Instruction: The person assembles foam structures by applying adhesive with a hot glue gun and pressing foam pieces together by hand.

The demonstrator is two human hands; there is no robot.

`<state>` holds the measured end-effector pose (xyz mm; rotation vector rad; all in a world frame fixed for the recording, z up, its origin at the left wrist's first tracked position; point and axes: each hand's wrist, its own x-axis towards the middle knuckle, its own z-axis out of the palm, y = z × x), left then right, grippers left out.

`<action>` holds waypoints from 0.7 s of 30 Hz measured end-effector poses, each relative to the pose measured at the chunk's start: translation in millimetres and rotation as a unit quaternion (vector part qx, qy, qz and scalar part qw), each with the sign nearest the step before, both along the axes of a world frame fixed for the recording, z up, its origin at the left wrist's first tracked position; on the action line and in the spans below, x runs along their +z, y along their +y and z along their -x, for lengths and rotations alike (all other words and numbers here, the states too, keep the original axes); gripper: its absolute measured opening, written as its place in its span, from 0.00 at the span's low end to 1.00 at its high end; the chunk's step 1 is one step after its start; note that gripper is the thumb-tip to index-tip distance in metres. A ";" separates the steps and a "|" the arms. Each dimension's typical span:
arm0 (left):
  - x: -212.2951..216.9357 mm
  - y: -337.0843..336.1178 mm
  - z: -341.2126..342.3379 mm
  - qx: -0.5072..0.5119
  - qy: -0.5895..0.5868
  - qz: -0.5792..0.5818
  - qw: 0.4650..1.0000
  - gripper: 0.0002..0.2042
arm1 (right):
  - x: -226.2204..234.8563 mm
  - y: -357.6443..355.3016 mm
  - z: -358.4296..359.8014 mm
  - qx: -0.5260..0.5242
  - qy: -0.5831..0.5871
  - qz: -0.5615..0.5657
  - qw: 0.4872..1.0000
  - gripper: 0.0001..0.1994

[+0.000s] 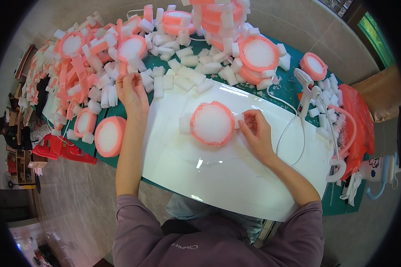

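A round white foam disc with a pink foam rim lies on the white board in front of me. One white foam block sits against its left side. At its right side my right hand pinches another small white foam block, which touches the rim. My left hand reaches to the pile at the far left, fingers pinched together. Its fingertips meet the lower end of a pink foam strip, close to loose white blocks; what they grip, if anything, is hidden.
The white board rests on a green table. Heaped foam blocks and pink-rimmed discs line the far side. A white glue gun with a trailing cord stands at right, near a red plastic bag. Another person is at far left.
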<state>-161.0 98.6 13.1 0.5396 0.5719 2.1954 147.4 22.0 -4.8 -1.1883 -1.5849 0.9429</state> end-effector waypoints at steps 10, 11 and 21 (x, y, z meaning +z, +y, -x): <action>55.6 -141.0 -4.2 0.226 0.366 -0.068 0.900 0.13 | -5.1 1.2 1.7 -0.002 0.009 -0.009 1.000 0.10; 44.8 -156.6 -1.5 0.230 0.372 -0.060 0.897 0.13 | -7.1 1.2 0.3 0.006 0.014 -0.002 1.000 0.10; -109.7 -297.6 80.3 0.283 0.338 0.404 0.802 0.11 | -7.3 1.9 1.1 0.003 0.006 0.003 1.000 0.09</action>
